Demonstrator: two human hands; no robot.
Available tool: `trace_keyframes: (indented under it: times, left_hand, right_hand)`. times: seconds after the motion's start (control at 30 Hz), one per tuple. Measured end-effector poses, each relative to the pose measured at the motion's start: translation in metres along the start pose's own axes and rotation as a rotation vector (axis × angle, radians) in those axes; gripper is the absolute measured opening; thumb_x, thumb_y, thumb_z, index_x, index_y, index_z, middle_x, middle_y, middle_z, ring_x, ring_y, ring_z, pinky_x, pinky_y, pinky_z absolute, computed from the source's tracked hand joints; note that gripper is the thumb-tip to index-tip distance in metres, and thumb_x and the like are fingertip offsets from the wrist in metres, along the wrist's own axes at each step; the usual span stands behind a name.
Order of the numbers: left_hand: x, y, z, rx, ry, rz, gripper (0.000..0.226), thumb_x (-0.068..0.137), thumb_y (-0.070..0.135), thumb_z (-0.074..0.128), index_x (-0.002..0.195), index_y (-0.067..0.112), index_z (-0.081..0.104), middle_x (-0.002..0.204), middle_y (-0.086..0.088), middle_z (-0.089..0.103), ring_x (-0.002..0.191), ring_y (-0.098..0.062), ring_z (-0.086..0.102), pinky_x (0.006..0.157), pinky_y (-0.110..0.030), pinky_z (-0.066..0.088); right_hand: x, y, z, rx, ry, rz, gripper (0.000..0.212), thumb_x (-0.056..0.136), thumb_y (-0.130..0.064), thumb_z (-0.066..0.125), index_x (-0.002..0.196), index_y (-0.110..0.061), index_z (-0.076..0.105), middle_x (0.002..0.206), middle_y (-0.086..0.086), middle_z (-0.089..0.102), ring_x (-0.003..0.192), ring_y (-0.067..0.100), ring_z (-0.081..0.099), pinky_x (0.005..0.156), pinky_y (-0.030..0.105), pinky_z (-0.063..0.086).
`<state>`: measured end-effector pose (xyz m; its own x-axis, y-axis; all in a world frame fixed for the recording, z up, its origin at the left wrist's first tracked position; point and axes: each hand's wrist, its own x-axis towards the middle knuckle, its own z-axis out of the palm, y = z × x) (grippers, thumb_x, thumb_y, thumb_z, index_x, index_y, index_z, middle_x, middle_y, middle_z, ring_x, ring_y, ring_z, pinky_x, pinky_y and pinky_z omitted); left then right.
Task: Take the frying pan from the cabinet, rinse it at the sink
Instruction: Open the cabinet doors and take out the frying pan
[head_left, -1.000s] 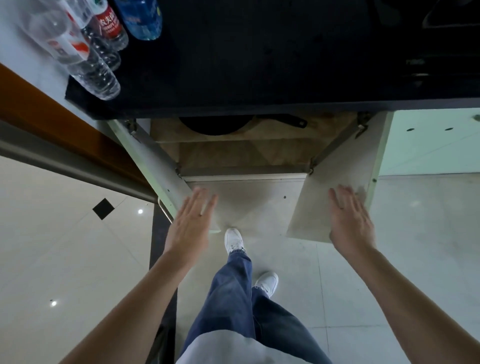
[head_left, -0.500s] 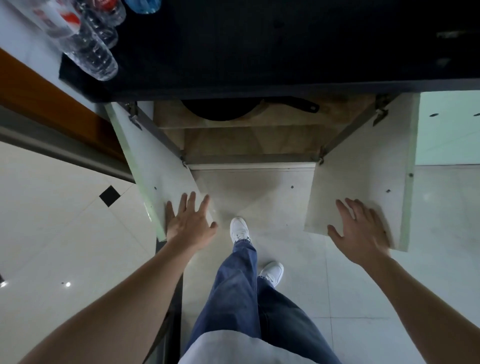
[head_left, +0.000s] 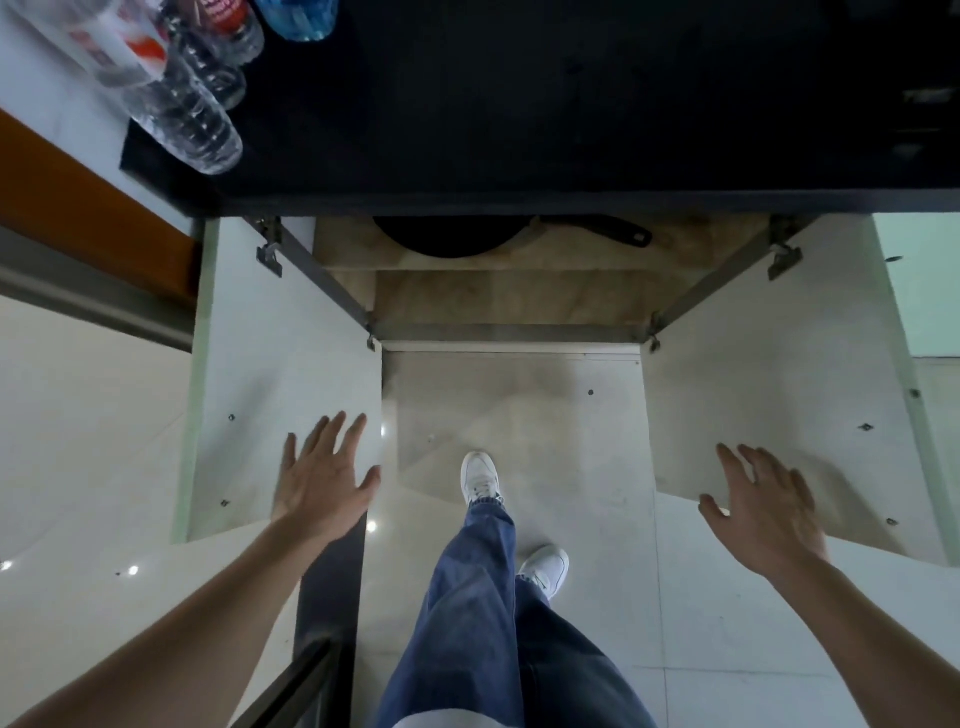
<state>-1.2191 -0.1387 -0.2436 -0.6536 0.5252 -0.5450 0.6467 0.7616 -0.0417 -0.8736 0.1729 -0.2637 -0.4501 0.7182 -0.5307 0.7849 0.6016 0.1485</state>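
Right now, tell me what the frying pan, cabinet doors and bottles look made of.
Frying pan: probably dark coated metal, matte black all over; handle likely plastic.
Cabinet doors: pale laminated board, seemingly, with flat matte faces and metal hinges.
Bottles: clear plastic, ribbed and see-through.

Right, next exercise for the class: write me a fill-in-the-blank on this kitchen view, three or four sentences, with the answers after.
1. The left door and right door of the cabinet stand ____.
2. The frying pan lies inside, its handle pointing to the person's ____.
3. The left hand and right hand hold ____.
4. The person's shoes are ____.
Answers: open; right; nothing; white.
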Motion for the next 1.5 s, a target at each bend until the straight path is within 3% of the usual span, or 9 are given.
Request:
trace_keyframes:
  times: [0.3, 0.5, 0.6, 0.73, 0.9, 1.03, 1.17, 1.37, 1.5]
  left_hand:
    - [0.086, 0.106, -0.01, -0.142, 0.2, 0.354, 0.062, 0.097, 0.048, 0.04, 0.151, 0.019, 0.027, 0.158, -0.003, 0.034, 0.146, -0.02, 0.03, 0.12, -0.046, 0.024]
    - [0.188, 0.169, -0.003, -0.202, 0.289, 0.461, 0.058, 0.097, 0.045, 0.043, 0.147, 0.016, 0.035, 0.154, -0.003, 0.041, 0.14, -0.022, 0.037, 0.117, -0.041, 0.028]
    - [0.235, 0.2, -0.009, -0.556, 0.316, 0.359, 0.054, 0.097, 0.039, 0.052, 0.142, 0.011, 0.045, 0.145, -0.011, 0.051, 0.131, -0.028, 0.049, 0.108, -0.033, 0.036]
    - [0.291, 0.244, -0.017, -1.184, 0.076, 0.083, 0.055, 0.093, 0.042, 0.059, 0.137, 0.011, 0.05, 0.139, -0.011, 0.057, 0.126, -0.027, 0.054, 0.105, -0.032, 0.043]
    - [0.325, 0.285, -0.034, -1.837, -0.215, -0.077, 0.029, 0.092, 0.043, 0.062, 0.11, 0.021, 0.06, 0.105, 0.006, 0.066, 0.112, -0.019, 0.063, 0.091, -0.035, 0.054]
    - [0.332, 0.299, -0.042, -2.121, -0.32, -0.022, 0.045, 0.094, 0.032, 0.063, 0.132, 0.01, 0.053, 0.123, -0.003, 0.068, 0.111, -0.019, 0.067, 0.086, -0.029, 0.057]
    - [0.339, 0.293, -0.048, -2.324, -0.263, -0.069, 0.028, 0.097, 0.02, 0.059, 0.12, 0.006, 0.059, 0.109, -0.009, 0.072, 0.098, -0.02, 0.07, 0.084, -0.031, 0.059]
    - [0.328, 0.27, -0.033, -2.268, -0.292, -0.068, 0.015, 0.094, 0.015, 0.063, 0.103, 0.003, 0.065, 0.093, -0.009, 0.073, 0.089, -0.019, 0.071, 0.077, -0.028, 0.06]
    - [0.315, 0.248, -0.017, -2.189, -0.355, -0.032, 0.008, 0.095, 0.011, 0.061, 0.094, 0.005, 0.064, 0.086, -0.008, 0.073, 0.082, -0.018, 0.074, 0.074, -0.029, 0.062]
  right_hand:
    - [0.081, -0.066, -0.033, 0.173, 0.198, -0.143, 0.065, 0.091, -0.04, 0.056, 0.148, -0.014, 0.038, 0.152, 0.013, 0.042, 0.14, 0.031, 0.038, 0.115, 0.045, 0.033]
    - [0.172, -0.094, -0.039, 0.216, 0.477, -0.264, 0.061, 0.089, -0.035, 0.061, 0.139, -0.003, 0.045, 0.135, 0.025, 0.054, 0.115, 0.042, 0.058, 0.093, 0.049, 0.053]
    - [0.219, -0.106, -0.046, 0.18, 0.611, -0.281, 0.059, 0.098, -0.042, 0.045, 0.141, -0.002, 0.041, 0.142, 0.028, 0.048, 0.113, 0.047, 0.059, 0.081, 0.05, 0.058]
    - [0.266, -0.117, -0.06, 0.239, 0.717, -0.267, 0.063, 0.099, -0.041, 0.044, 0.151, -0.006, 0.03, 0.146, 0.03, 0.042, 0.118, 0.049, 0.054, 0.086, 0.054, 0.054]
    - [0.309, -0.12, -0.069, 0.238, 0.836, -0.255, 0.053, 0.099, -0.037, 0.046, 0.136, 0.002, 0.051, 0.121, 0.033, 0.062, 0.093, 0.046, 0.068, 0.07, 0.045, 0.059]
    - [0.321, -0.118, -0.071, 0.372, 0.769, -0.278, 0.046, 0.099, -0.034, 0.05, 0.134, -0.003, 0.053, 0.114, 0.027, 0.066, 0.088, 0.043, 0.069, 0.071, 0.046, 0.06]
    - [0.307, -0.118, -0.061, 0.451, 0.773, -0.306, 0.052, 0.099, -0.046, 0.042, 0.129, -0.007, 0.056, 0.1, 0.022, 0.069, 0.072, 0.035, 0.068, 0.062, 0.03, 0.051]
    - [0.265, -0.141, -0.038, 0.691, 0.654, -0.265, 0.034, 0.092, -0.032, 0.066, 0.116, -0.008, 0.066, 0.1, 0.012, 0.069, 0.075, 0.02, 0.064, 0.07, 0.022, 0.057]
    - [0.237, -0.16, -0.023, 0.935, 0.419, -0.103, 0.025, 0.081, -0.034, 0.078, 0.099, -0.02, 0.068, 0.08, -0.005, 0.068, 0.062, 0.007, 0.058, 0.057, 0.004, 0.04]
